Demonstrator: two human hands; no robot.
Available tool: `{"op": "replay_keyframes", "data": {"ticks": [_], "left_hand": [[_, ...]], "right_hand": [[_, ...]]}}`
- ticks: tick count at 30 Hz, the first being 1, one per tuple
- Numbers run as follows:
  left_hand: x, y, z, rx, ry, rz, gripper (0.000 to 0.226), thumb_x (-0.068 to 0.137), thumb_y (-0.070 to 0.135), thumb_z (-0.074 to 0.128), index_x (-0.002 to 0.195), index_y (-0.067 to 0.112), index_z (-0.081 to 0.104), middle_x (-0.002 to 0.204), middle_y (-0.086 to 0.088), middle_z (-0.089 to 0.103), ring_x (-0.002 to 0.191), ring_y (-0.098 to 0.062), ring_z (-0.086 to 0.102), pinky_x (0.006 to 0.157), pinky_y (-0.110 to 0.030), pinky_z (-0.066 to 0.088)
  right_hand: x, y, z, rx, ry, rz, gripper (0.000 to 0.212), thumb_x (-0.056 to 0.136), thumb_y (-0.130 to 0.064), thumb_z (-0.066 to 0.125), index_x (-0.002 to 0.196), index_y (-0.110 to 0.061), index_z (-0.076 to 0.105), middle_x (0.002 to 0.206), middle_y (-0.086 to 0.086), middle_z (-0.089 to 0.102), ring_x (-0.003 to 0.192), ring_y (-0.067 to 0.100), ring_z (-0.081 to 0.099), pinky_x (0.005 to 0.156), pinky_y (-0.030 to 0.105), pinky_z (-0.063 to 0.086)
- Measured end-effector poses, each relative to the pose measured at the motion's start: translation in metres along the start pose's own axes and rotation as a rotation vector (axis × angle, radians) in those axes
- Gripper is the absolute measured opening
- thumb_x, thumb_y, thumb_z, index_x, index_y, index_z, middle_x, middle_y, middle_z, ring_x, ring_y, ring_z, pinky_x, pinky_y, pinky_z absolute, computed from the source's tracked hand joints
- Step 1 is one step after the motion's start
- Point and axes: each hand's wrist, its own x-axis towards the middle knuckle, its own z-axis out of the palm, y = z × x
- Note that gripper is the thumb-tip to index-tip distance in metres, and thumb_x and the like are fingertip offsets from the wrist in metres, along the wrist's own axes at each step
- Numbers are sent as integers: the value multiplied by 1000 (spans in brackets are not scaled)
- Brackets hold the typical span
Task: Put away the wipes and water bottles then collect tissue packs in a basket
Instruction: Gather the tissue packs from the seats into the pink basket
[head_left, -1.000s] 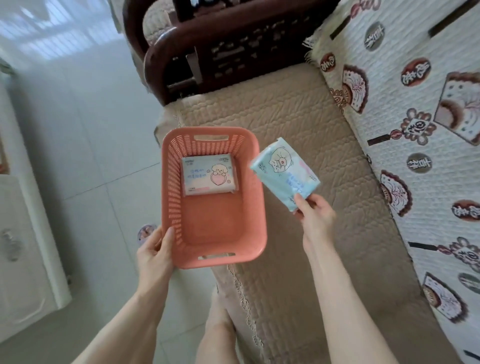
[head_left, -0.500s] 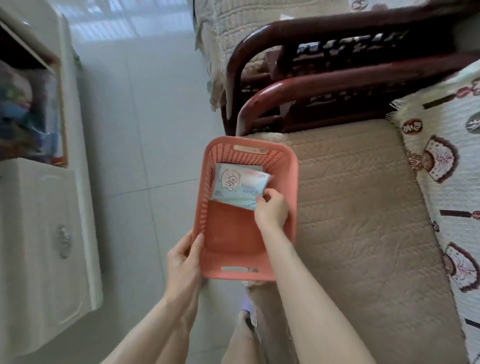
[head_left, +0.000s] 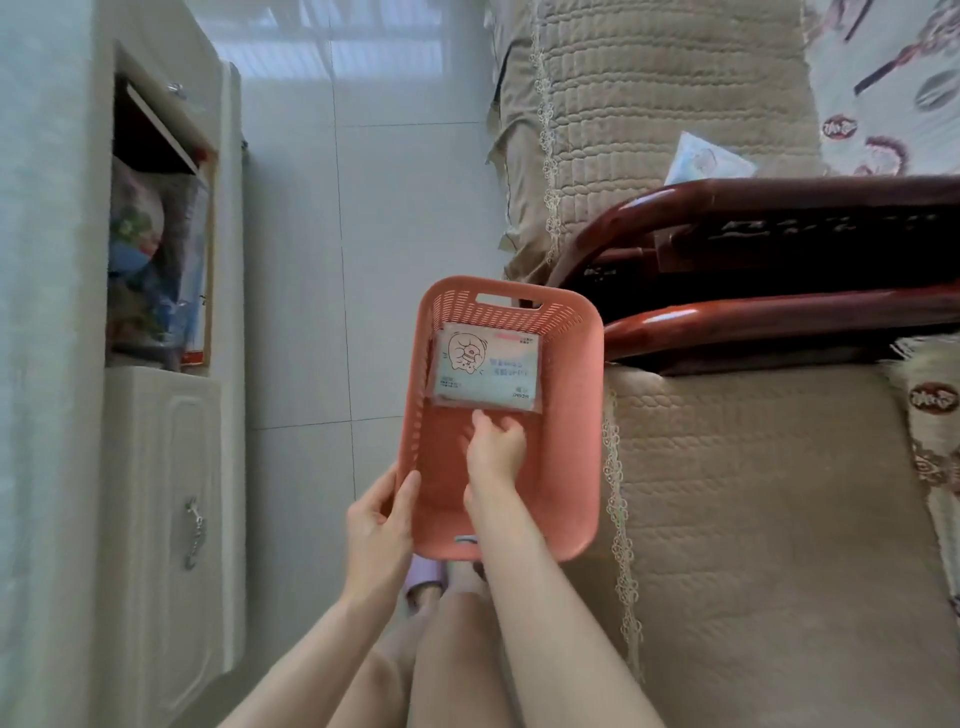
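A salmon-pink plastic basket (head_left: 574, 441) is held out over the floor beside the sofa seat. My left hand (head_left: 379, 525) grips its near left rim. A pale blue tissue pack (head_left: 488, 366) with a cartoon print lies flat at the basket's far end, on top of another pack whose edge barely shows. My right hand (head_left: 493, 447) is inside the basket just below the pack, fingertips at its near edge, holding nothing. Another tissue pack (head_left: 706, 163) lies on the far sofa seat beyond the wooden armrests.
Two dark red wooden armrests (head_left: 753, 312) stand to the basket's right, between quilted beige sofa seats (head_left: 753, 493). A white cabinet (head_left: 171, 467) with an open shelf of items lines the left. Tiled floor (head_left: 322, 260) runs between. My legs and slippers are below.
My right hand carried the blue pack from over the sofa into the basket, laid it on the first pack and let go. The view shifted, bringing the cabinet and far seat into sight.
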Motion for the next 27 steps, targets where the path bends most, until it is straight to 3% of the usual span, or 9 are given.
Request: {"op": "replay_keyframes", "data": {"ticks": [4,7,9,12,14,17,21,24,27], "left_hand": [[35,28,8,-52,19,29,23,95,5,53,111,7,69,96,1,75,84,-7,67,74,-17,53],[68,57,21,-64,28,54,24,95,4,52,108,15,70,99,3,75,88,-6,67,80,-18,53],[89,76,32,-71,42,69,25,96,4,52,102,19,71,95,5,75,87,-4,66,78,-15,52],[130,110,56,-61,67,72,22,96,5,52,107,10,70,98,-2,74,87,-7,65,78,-15,53],[154,129,69,-53,67,77,22,96,6,51,108,9,69,98,-2,73,87,-7,65,79,-15,53],[194,160,96,-25,77,64,21,97,8,51,107,11,70,95,2,73,85,-6,65,79,-15,53],[236,198,127,16,73,84,22,97,8,51,97,19,70,93,1,70,86,-7,61,76,-13,52],[262,223,148,56,68,108,23,97,7,51,95,22,69,92,2,69,81,-2,61,73,-9,50],[290,244,172,102,43,129,23,97,6,51,93,21,69,87,3,68,73,4,60,69,-7,49]], "right_hand": [[19,-48,52,281,-231,150,37,93,10,42,129,3,46,87,9,63,73,18,60,71,28,52],[33,-85,79,277,-315,169,33,95,9,41,123,-6,49,85,7,62,73,19,58,84,36,50],[43,-103,92,222,-348,169,33,96,6,43,126,-6,48,95,6,62,89,22,61,95,42,46],[66,-138,115,113,-309,172,47,96,2,46,142,-2,35,117,11,56,123,31,53,95,42,46],[74,-165,127,85,-303,132,55,96,0,47,147,-4,27,119,10,53,127,30,51,95,40,47],[86,-222,138,66,-293,20,51,96,1,46,144,-5,30,108,5,56,121,29,54,94,38,49],[104,-294,141,115,-261,-95,46,95,0,49,139,-4,38,122,14,59,114,26,61,82,29,54],[125,-336,134,217,-187,-148,31,95,-3,52,125,-5,49,113,14,63,92,17,67,71,25,56],[157,-369,124,284,-87,-144,28,94,-2,53,122,-4,52,101,11,64,85,16,65,71,27,55]]}}
